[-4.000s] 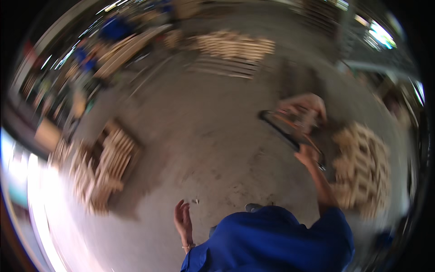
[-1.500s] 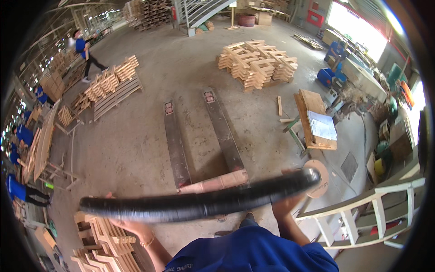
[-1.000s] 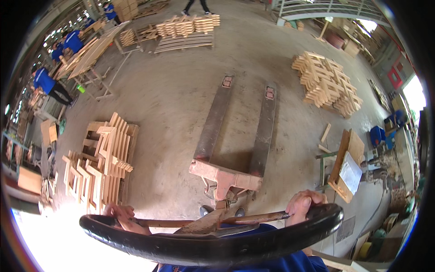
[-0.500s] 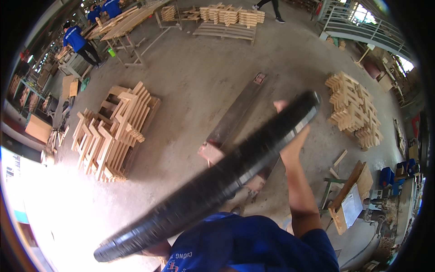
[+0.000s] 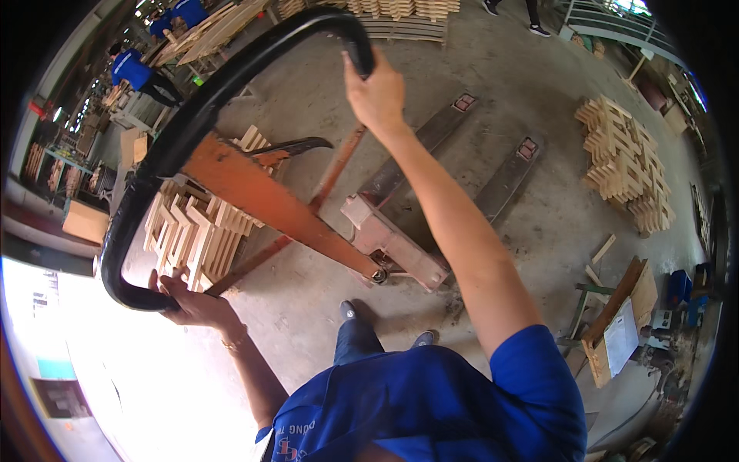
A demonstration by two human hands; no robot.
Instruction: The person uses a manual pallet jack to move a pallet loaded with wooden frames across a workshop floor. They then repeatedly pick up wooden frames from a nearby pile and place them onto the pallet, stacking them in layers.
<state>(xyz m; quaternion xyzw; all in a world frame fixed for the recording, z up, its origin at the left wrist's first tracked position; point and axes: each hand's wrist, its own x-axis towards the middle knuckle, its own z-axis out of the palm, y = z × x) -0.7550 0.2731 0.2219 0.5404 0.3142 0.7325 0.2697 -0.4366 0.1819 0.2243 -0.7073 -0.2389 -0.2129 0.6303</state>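
Note:
A black loop handle [image 5: 146, 185] of a pallet jack fills the upper left, tilted, with its worn orange shaft [image 5: 262, 196] running down to the reddish base [image 5: 396, 242]. My left hand [image 5: 196, 304] is closed round the lower left end of the loop. At the loop's upper right end, my right hand [image 5: 377, 92] wraps round the black grip, arm stretched forward. A black-tipped lever [image 5: 308, 145] sticks out beside the shaft. Two dark forks, a left fork [image 5: 423, 142] and a right fork [image 5: 508, 177], lie low over the floor, pointing away from me with nothing on them.
Stacked wooden frames [image 5: 196, 231] stand behind the handle at left; another stack [image 5: 627, 165] is at right. A board with a paper sheet [image 5: 620, 339] and machinery are at lower right. People in blue [image 5: 135, 71] work at a far-left table [image 5: 215, 38]. Someone's legs [image 5: 531, 15] show at the back.
The handle has swung up and left; its full loop and orange shaft now show instead of one black edge. My right hand has moved left and forward with it. My left hand is now visible.

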